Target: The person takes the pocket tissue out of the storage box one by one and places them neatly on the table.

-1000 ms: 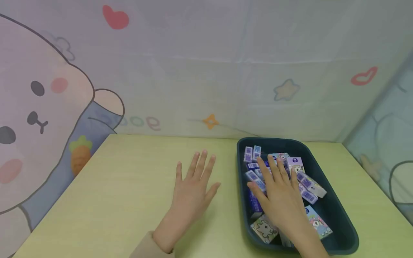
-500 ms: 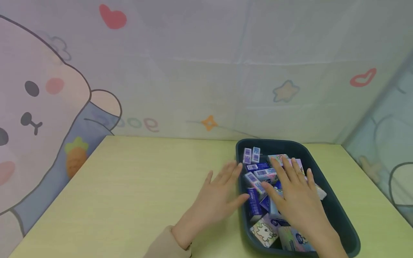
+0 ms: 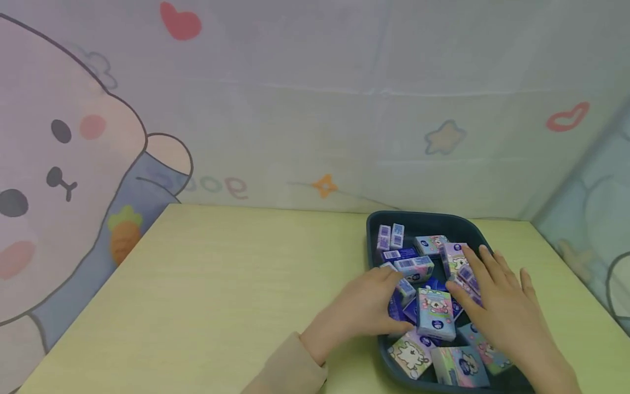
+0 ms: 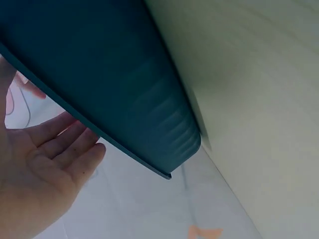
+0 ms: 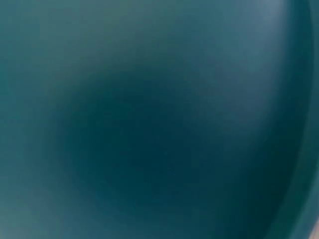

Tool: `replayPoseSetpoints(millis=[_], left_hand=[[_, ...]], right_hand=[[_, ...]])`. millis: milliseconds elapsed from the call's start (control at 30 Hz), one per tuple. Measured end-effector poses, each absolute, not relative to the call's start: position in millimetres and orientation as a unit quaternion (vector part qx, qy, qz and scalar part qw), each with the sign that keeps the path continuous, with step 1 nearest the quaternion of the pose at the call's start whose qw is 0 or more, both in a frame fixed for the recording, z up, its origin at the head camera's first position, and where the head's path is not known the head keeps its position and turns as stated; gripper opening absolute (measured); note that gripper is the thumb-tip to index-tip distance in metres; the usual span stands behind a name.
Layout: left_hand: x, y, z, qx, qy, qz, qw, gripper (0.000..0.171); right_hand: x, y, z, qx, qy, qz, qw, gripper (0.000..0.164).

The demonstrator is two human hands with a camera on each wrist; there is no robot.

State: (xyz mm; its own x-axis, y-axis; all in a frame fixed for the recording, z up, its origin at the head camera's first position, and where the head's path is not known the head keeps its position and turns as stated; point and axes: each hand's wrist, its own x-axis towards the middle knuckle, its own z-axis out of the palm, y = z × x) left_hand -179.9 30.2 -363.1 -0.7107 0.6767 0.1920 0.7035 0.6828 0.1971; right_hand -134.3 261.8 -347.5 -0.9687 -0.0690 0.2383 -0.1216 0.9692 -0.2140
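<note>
A dark teal plastic tray (image 3: 372,241) holds several small printed packs that look like pocket tissues, in the head view. My left hand (image 3: 361,303) is over the tray's left rim, its fingertips beside the packs at that side. From the left wrist, the same hand (image 4: 40,169) shows its fingers extended at the rim of the tray (image 4: 114,89). Over the right side of the tray, my right hand (image 3: 507,306) spreads its fingers, the tips near a lilac pack (image 3: 454,257). A light blue bear-print pack (image 3: 436,313) lies between the hands. The right wrist view is filled by blurred teal plastic (image 5: 149,124).
The tray sits toward the right of a pale yellow table (image 3: 197,284). A cloth with a cartoon bear (image 3: 74,180) hangs behind the table. A dark cable (image 3: 610,284) loops at the far right.
My left hand has moved right from above the table to the tray's left rim. My right hand has shifted right across the packs, uncovering those in the middle.
</note>
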Motion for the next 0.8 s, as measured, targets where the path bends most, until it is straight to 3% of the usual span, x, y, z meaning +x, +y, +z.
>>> replayPoseSetpoints(millis=[367, 800], left_hand=[[-176, 39, -362, -0.371, -0.927, -0.026, 0.041, 0.084], [-177, 48, -367, -0.356, -0.933, 0.028, 0.047, 0.084]], right_hand=[[-140, 321, -379, 0.007, -0.992, 0.109, 0.064, 0.081], [-142, 336, -407, 0.051, -0.982, 0.160, 0.085, 0.064]])
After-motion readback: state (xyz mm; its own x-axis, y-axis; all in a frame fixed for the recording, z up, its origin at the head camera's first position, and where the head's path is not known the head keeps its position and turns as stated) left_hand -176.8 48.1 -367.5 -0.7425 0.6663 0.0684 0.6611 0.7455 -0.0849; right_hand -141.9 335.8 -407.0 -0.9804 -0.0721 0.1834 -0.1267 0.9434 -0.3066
